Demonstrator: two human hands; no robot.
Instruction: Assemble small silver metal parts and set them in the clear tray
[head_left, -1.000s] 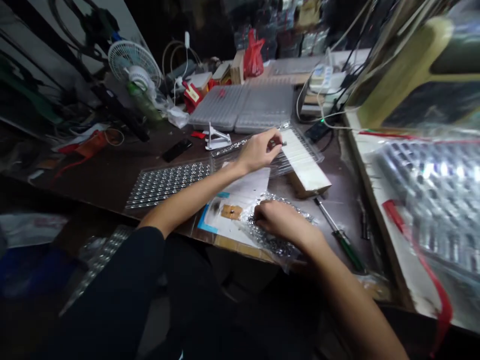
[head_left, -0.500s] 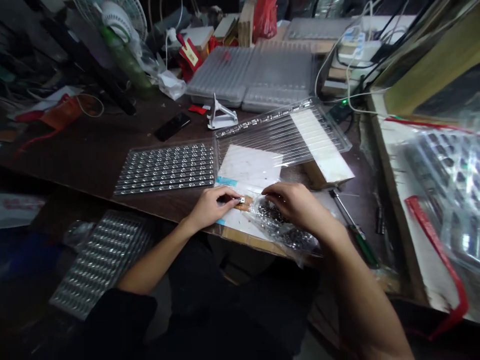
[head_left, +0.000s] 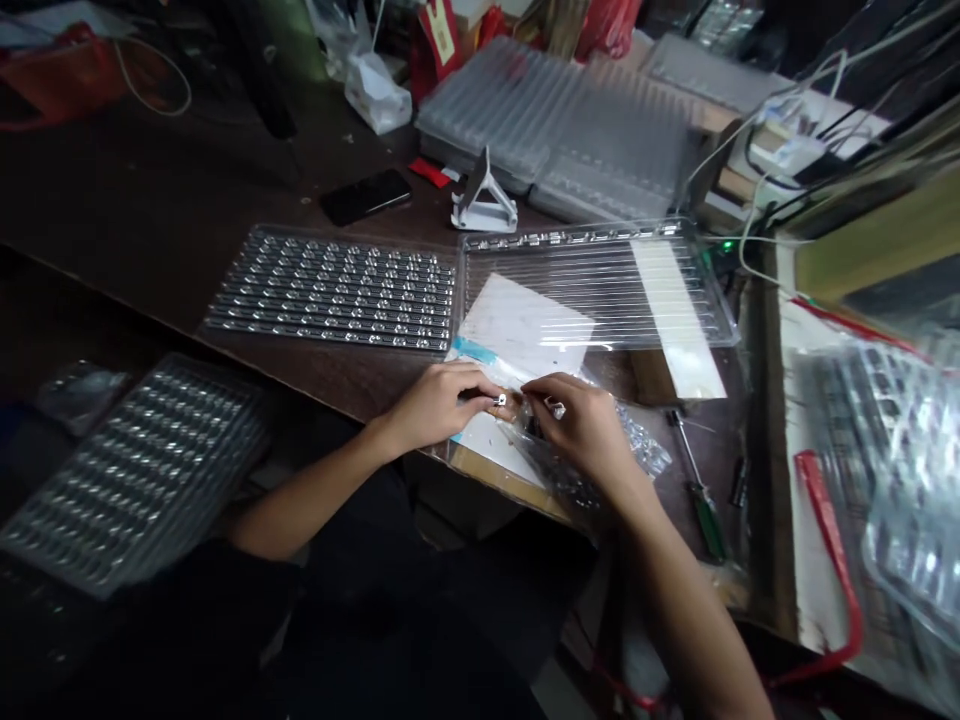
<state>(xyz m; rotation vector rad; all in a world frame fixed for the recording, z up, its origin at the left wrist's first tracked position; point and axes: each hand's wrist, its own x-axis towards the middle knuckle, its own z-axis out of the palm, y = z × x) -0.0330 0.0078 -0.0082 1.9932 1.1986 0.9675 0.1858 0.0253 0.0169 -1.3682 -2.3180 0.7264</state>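
Between thumb and finger, my left hand (head_left: 446, 405) pinches a small shiny metal part (head_left: 500, 400) above a brown block (head_left: 511, 408) on the white board (head_left: 495, 448). My right hand (head_left: 577, 415) is closed, with its fingertips just right of that part. A small pale piece (head_left: 556, 407) shows by its fingers; what the fingertips themselves pinch is too small to make out. Partly hidden under my right hand lies a clear plastic bag (head_left: 645, 445) with many small metal parts.
A filled clear tray (head_left: 337, 290) stands left of a mostly unfilled clear tray (head_left: 555, 290). Behind them are a phone (head_left: 367, 196), a white stand (head_left: 484, 200) and stacked plastic trays (head_left: 495, 110). To the right lies a green-handled screwdriver (head_left: 705, 515). More filled trays (head_left: 135, 470) sit lower left.
My right hand has come from over the bag to the left, close to my left hand. My left hand still holds the metal part. The camera view has shifted and tilted.
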